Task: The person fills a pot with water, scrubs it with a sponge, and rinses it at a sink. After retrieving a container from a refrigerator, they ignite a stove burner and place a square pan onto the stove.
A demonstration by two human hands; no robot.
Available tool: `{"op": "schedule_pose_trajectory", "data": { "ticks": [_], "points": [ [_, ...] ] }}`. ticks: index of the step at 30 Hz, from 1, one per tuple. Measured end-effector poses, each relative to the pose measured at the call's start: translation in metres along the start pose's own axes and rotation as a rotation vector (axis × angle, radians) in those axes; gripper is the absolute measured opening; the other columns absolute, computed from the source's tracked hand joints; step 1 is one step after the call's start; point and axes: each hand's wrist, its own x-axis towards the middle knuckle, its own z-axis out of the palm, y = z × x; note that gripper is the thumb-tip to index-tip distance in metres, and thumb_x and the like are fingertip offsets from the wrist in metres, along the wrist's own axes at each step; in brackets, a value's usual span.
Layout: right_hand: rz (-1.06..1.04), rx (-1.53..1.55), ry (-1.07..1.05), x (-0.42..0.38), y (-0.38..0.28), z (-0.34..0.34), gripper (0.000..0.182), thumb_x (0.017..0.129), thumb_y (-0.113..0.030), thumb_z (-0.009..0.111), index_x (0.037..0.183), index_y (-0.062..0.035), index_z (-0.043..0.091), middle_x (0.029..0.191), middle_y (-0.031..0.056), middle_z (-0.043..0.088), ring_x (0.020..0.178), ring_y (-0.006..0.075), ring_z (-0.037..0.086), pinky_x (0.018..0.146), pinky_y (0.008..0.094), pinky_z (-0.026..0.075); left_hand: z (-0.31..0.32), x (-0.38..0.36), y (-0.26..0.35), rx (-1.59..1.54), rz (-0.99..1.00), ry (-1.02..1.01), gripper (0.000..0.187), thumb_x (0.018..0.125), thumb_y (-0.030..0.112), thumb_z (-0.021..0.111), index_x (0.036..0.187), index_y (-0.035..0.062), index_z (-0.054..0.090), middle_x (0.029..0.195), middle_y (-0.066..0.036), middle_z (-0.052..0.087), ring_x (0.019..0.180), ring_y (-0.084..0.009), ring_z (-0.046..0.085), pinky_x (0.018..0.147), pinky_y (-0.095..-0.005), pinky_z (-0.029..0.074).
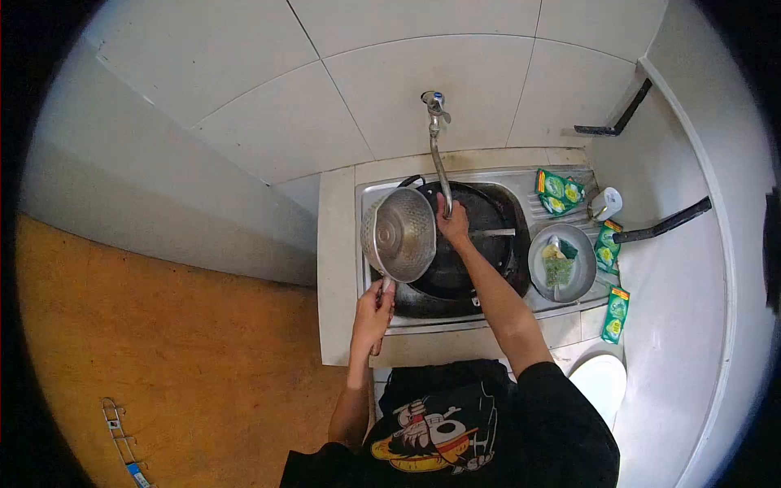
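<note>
My left hand (pixel 373 315) is closed around the handle of a dented metal saucepan (pixel 399 236). The pan is tilted over the left side of the sink, its round inside showing. My right hand (pixel 452 221) is at the lower end of the faucet spout (pixel 439 167), with fingers on both sides of it; the grip is partly hidden. Beneath both hands, a large blackened wok (pixel 476 264) fills much of the steel sink (pixel 423 320). Any running water is too small to make out.
Right of the wok sits a grey metal bowl (pixel 536 268) holding a sponge and small packets. Green packets (pixel 560 192) and a white cup (pixel 605 203) lie along the drainboard. Black brackets (pixel 663 220) jut from the right wall. A metal hook rack (pixel 120 435) lies on the floor.
</note>
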Motion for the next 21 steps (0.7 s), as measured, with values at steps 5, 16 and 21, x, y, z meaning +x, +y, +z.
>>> {"op": "schedule_pose_trajectory", "data": {
  "ticks": [5,16,21],
  "points": [
    [0.036,-0.061,-0.020,0.002,0.007,0.007,0.052,0.090,-0.048,0.049,0.075,0.0007,0.059,0.072,0.0245,0.062,0.074,0.0454,0.060,0.071,0.0518,0.046,0.009,0.007,-0.016,0.066,0.081,-0.001,0.030,0.094,0.026,0.053,0.096,-0.0036,0.055,0.060,-0.004,0.052,0.049,-0.0096,0.047,0.045,-0.0257,0.038],
    [-0.041,0.106,-0.315,-0.014,0.029,-0.043,0.048,0.097,-0.041,0.032,0.108,-0.0013,0.058,0.098,0.0286,0.060,0.097,0.0498,0.053,0.084,0.0544,0.041,0.032,0.017,-0.007,-0.069,-0.028,-0.153,0.029,0.093,0.027,0.055,0.093,-0.0017,0.057,0.062,-0.003,0.054,0.049,-0.0085,0.048,0.042,-0.0249,0.037],
    [-0.060,0.058,-0.330,-0.022,0.039,-0.038,0.044,0.098,-0.036,0.034,0.105,0.0000,0.058,0.092,0.0278,0.060,0.094,0.0488,0.054,0.081,0.0529,0.042,0.035,0.021,-0.007,-0.048,0.028,-0.074,0.031,0.093,0.027,0.056,0.102,-0.0025,0.060,0.064,-0.003,0.057,0.052,-0.0083,0.052,0.044,-0.0247,0.040]
  ]
}}
